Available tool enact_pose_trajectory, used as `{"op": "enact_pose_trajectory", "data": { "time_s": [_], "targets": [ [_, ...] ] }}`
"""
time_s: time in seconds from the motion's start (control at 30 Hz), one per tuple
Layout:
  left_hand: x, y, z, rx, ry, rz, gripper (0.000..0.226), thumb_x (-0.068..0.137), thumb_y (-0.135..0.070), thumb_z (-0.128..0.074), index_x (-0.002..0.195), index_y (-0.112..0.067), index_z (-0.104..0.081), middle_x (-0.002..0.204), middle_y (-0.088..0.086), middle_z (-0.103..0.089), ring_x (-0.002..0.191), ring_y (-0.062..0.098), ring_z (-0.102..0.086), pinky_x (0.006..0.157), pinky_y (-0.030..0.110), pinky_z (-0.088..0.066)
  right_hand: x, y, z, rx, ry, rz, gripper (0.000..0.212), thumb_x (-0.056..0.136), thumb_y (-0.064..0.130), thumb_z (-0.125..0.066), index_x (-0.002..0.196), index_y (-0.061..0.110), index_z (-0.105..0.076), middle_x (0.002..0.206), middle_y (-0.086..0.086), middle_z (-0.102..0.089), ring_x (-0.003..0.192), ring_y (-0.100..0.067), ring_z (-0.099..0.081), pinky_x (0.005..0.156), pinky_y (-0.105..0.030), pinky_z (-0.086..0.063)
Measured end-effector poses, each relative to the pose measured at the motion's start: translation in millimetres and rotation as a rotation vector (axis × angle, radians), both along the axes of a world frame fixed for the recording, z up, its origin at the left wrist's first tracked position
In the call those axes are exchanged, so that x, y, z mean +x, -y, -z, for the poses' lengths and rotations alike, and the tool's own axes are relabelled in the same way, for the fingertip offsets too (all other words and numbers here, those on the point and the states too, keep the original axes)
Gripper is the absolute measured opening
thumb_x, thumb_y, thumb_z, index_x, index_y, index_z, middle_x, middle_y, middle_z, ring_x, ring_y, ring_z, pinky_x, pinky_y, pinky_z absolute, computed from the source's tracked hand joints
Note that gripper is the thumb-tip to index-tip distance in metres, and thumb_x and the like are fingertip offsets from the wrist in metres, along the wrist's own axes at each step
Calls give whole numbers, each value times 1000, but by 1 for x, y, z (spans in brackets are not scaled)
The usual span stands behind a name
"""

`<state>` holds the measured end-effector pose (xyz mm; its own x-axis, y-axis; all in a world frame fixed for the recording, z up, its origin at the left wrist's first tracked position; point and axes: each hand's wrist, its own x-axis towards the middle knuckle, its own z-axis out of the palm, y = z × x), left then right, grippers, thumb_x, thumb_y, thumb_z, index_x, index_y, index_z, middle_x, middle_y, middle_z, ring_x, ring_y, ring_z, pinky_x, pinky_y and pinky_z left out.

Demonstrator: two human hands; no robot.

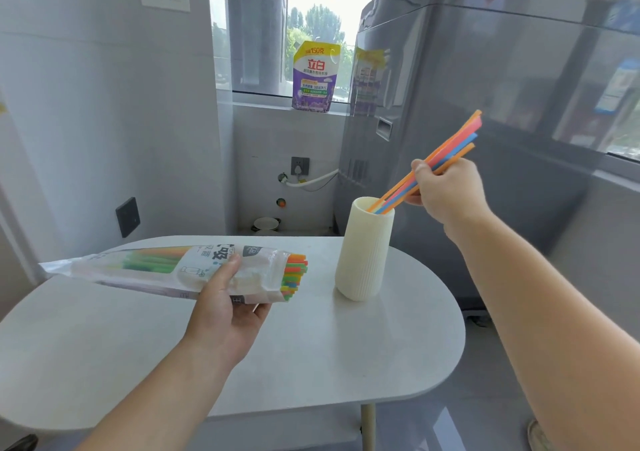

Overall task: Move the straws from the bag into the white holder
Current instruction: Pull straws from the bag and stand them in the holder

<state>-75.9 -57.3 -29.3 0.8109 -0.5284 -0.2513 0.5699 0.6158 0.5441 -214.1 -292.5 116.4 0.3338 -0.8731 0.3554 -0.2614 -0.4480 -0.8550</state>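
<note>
Right hand (446,191) pinches straws (446,149) (tips in holder (363,253)); left hand (225,315) – bag (166,270).

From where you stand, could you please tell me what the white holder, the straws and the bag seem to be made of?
The white holder looks matte, finely ribbed: perhaps plastic or ceramic. The straws are thin, bright, evenly coloured tubes: likely plastic. The bag is glossy, partly see-through printed film that creases: likely plastic.

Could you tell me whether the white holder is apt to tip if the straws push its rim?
Probably yes: the white holder is tall and narrow, and nothing steadies it. The straws in the right hand enter slanted, so they would likely press sideways on its rim.
</note>
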Motion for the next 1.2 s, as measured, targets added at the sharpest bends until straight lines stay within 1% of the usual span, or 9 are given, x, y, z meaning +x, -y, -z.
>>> {"op": "enact_pose_trajectory", "data": {
  "time_s": [0.1,0.23,0.4,0.5,0.6,0.7,0.8,1.0,1.2],
  "targets": [
    [-1,1,1,2,4,8,48,90,-20,-74,135,-28,-61,105,0,-81,97,19,-78,66,35,-65,11,2,6,14,-100,-30,24,100,34,-60,86,14,-61,85,-9,-75,67,-19,-76,74,-36,-63],
    [-2,2,1,-4,12,20,48,89,-21,-75,135,-28,-61,103,-1,-82,95,18,-78,68,36,-65,20,3,13,22,-179,-78,22,96,33,-67,82,16,-62,89,-9,-73,80,-26,-76,82,-43,-63],
    [-2,0,-1,-6,19,35,43,90,-20,-75,130,-28,-63,95,-2,-83,88,18,-79,62,36,-64,16,2,17,11,-168,-53,45,88,35,-77,121,9,-64,112,-10,-71,99,-28,-72,93,-48,-58],
    [-1,-2,-3,-8,14,30,42,90,-20,-75,129,-28,-62,94,-1,-83,87,17,-79,60,35,-64,7,-13,19,-88,-102,43,45,89,41,-73,123,13,-61,109,-7,-69,98,-24,-66,81,-40,-56],
    [0,-5,-8,-16,31,27,40,90,-21,-75,127,-29,-63,101,0,-82,88,17,-79,61,34,-63,-1,-48,33,-151,6,80,21,94,41,-62,98,21,-62,92,2,-68,81,-14,-63,58,-26,-42],
    [0,-9,-13,-24,82,23,43,89,-23,-77,129,-28,-63,102,-1,-82,93,18,-79,66,36,-64,2,-90,61,81,35,-128,26,98,41,-54,84,21,-62,74,6,-64,64,-14,-61,61,-31,-50],
    [-2,-10,-15,-7,144,33,40,87,-25,-77,126,-29,-65,106,0,-81,95,19,-78,66,35,-64,10,-122,87,334,8,-378,24,102,41,-51,92,23,-65,78,-1,-62,52,-7,-58,54,-27,-51],
    [-8,-12,-16,52,211,45,39,87,-29,-79,124,-27,-67,110,4,-80,98,22,-78,64,33,-62,21,-138,102,343,70,-496,7,97,26,-66,97,21,-71,65,5,-72,55,-5,-64,58,-25,-58],
    [-1,-15,-16,54,180,25,38,89,-26,-77,126,-28,-66,112,4,-80,97,20,-78,65,34,-62,16,-130,104,318,116,-466,9,97,15,-65,91,15,-72,61,7,-71,54,-9,-67,55,-24,-59]
  ]
}}
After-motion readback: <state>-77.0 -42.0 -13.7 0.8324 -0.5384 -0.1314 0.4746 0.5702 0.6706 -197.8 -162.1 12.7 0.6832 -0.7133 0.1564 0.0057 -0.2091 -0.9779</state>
